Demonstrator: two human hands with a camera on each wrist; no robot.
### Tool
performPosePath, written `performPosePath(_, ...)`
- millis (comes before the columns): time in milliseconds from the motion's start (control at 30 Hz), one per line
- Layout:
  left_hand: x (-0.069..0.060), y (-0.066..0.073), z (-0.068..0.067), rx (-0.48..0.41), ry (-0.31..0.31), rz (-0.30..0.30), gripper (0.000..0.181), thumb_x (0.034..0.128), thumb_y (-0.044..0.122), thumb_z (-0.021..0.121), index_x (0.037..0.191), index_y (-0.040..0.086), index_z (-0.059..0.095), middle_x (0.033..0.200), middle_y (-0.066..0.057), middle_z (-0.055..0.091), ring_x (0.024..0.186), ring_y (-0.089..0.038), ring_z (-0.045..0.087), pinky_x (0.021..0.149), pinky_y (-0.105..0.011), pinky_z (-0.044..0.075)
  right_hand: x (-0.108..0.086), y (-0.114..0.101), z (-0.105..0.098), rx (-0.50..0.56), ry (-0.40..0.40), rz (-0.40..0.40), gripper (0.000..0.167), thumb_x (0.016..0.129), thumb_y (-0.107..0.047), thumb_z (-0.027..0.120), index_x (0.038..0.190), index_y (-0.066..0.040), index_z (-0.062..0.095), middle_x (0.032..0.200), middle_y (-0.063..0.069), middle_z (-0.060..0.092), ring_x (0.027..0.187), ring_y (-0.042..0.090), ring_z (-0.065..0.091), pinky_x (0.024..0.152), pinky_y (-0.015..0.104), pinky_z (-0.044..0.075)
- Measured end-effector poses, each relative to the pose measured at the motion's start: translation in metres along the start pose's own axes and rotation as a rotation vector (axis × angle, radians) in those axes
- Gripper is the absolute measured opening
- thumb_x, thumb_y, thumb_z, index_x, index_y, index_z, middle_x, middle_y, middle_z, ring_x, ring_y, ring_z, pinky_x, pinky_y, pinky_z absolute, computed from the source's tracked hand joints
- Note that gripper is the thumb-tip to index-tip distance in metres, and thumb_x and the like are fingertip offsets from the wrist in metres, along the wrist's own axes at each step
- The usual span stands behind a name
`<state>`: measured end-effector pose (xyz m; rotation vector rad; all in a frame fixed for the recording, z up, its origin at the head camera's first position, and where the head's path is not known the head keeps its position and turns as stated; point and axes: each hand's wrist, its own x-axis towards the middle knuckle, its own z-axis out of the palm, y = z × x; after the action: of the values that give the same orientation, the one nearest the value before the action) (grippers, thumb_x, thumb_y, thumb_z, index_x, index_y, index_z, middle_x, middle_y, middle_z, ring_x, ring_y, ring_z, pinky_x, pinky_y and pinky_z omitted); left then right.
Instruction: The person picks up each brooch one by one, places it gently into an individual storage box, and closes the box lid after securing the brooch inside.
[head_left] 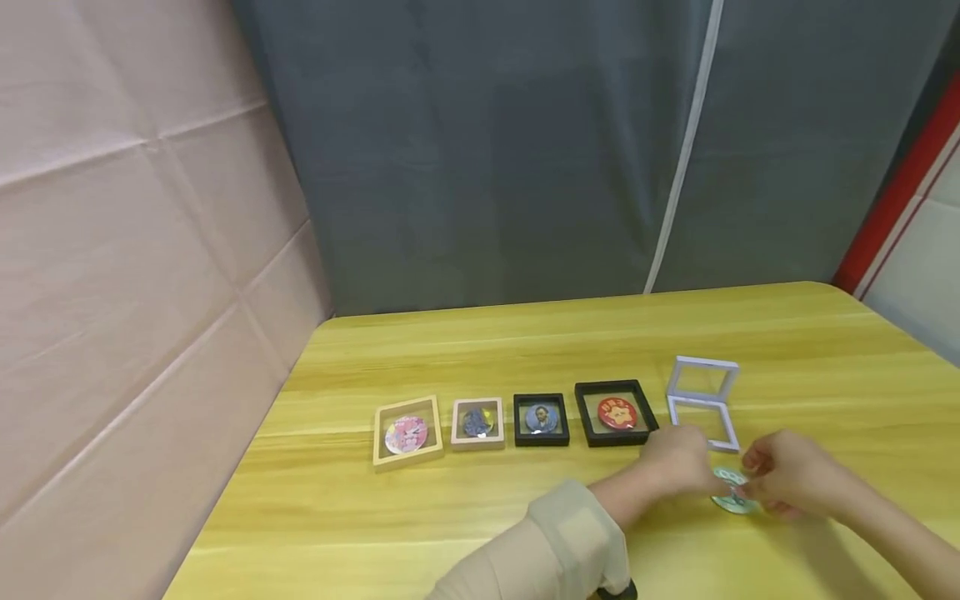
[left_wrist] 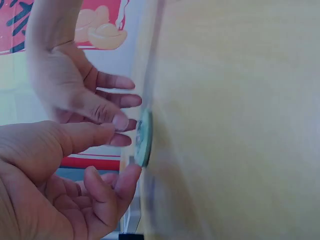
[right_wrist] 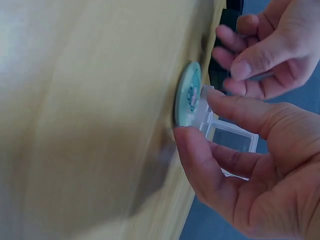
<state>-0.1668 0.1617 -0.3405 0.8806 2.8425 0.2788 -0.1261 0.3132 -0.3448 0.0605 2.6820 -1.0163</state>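
Note:
A round, pale green badge (head_left: 729,490) with printed figures lies face up at the table's front right. My left hand (head_left: 678,462) is at its left side and my right hand (head_left: 798,477) at its right. In the right wrist view, my right index fingertip meets the rim of the badge (right_wrist: 188,95), while the thumb stays apart above its face. The left wrist view has a left fingertip close against the rim of the badge (left_wrist: 144,139); contact is hard to tell. The left thumb is extended. No grip on the badge shows from either hand.
Behind the hands stands an opened white display frame (head_left: 702,403). To its left sit a large black frame with a red badge (head_left: 617,412), a small black frame (head_left: 542,419), a pale pink frame (head_left: 477,423) and a cream frame (head_left: 408,433). A grey curtain (head_left: 487,167) hangs behind.

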Motion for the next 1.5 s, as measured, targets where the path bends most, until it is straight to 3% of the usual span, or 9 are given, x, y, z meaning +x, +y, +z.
performPosePath(133,0.003,0.006,0.007,0.048,0.013,0.003,0.046,0.0680,0.049,0.072,0.052,0.019,0.042,0.051,0.011,0.039,0.049,-0.004,0.038,0.044,-0.018,0.031,0.004,0.000,0.006,0.005,0.017,0.028,0.034,0.073,-0.005,0.070,0.092,0.016,0.052,0.079,0.009,0.056,0.060,0.017,0.055,0.052,0.028,0.050)
performPosePath(367,0.005,0.010,0.016,0.081,0.012,-0.028,0.032,0.0651,0.031,0.074,0.054,0.021,0.046,0.054,0.011,0.046,0.055,-0.004,0.041,0.044,-0.020,0.033,0.004,-0.001,0.013,-0.017,0.061,0.041,0.016,0.071,0.001,0.069,0.082,0.006,0.057,0.069,0.005,0.055,0.057,0.016,0.055,0.051,0.027,0.049)
performPosePath(700,0.008,0.009,0.019,0.038,0.008,-0.057,0.029,0.0636,0.034,0.076,0.072,0.023,0.050,0.063,0.011,0.046,0.059,-0.005,0.044,0.047,-0.019,0.034,0.003,-0.003,0.011,-0.019,0.089,0.025,0.023,0.067,-0.001,0.072,0.077,-0.001,0.052,0.060,0.003,0.055,0.052,0.016,0.054,0.047,0.026,0.047)
performPosePath(967,0.007,0.008,0.018,-0.003,-0.007,-0.079,0.037,0.0666,0.029,0.074,0.088,0.022,0.046,0.066,0.009,0.047,0.059,-0.005,0.045,0.048,-0.020,0.036,0.003,-0.002,0.011,0.009,0.124,0.061,0.025,0.070,-0.006,0.074,0.075,0.002,0.051,0.062,0.005,0.055,0.054,0.015,0.057,0.050,0.026,0.050)
performPosePath(1300,0.008,0.003,0.011,-0.123,-0.012,-0.126,0.041,0.0681,0.026,0.074,0.097,0.020,0.046,0.065,0.007,0.047,0.057,-0.009,0.044,0.049,-0.022,0.036,0.004,-0.003,0.008,0.107,0.104,0.059,0.020,0.077,-0.006,0.068,0.078,0.005,0.052,0.066,0.007,0.057,0.057,0.015,0.060,0.052,0.026,0.051)
performPosePath(1500,0.012,0.003,0.006,-0.192,0.010,-0.179,0.052,0.0701,0.026,0.072,0.114,0.019,0.044,0.065,0.005,0.049,0.054,-0.010,0.044,0.047,-0.024,0.036,0.008,-0.002,0.000,0.264,0.051,0.055,0.018,0.082,-0.005,0.062,0.082,0.009,0.051,0.067,0.007,0.059,0.060,0.015,0.062,0.057,0.026,0.052)
